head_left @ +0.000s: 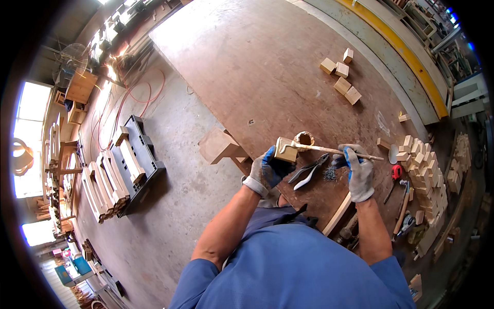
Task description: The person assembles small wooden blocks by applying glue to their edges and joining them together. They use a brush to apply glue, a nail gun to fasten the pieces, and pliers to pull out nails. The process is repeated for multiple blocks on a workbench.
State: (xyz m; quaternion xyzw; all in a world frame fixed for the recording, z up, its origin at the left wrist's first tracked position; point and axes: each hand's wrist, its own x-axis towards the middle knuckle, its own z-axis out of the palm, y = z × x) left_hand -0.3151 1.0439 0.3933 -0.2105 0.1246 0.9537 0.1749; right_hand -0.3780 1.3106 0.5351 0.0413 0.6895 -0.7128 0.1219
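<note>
My left hand (263, 174), in a grey and blue work glove, grips a small wooden block (284, 153) over the near edge of the brown table. Pale, glue-like paste lies on the block's upper face. Pinched in my gloved right hand (359, 176) is a long thin stick (329, 150), its left end coated in the same paste and touching the block. Just behind the block stands a small round pot (305, 137) with a crusted rim. Pliers (310, 171) with one dark and one white handle lie between my hands, beside a small heap of dark nails or screws (330, 174).
Several loose wooden blocks (341, 85) lie farther back on the table (242, 67). At right are stacked blocks (426, 170), a red tape measure (396, 172) and a hammer-like tool (401, 213). Wooden pieces (105, 185) rest on a black pallet (149, 166) at floor left.
</note>
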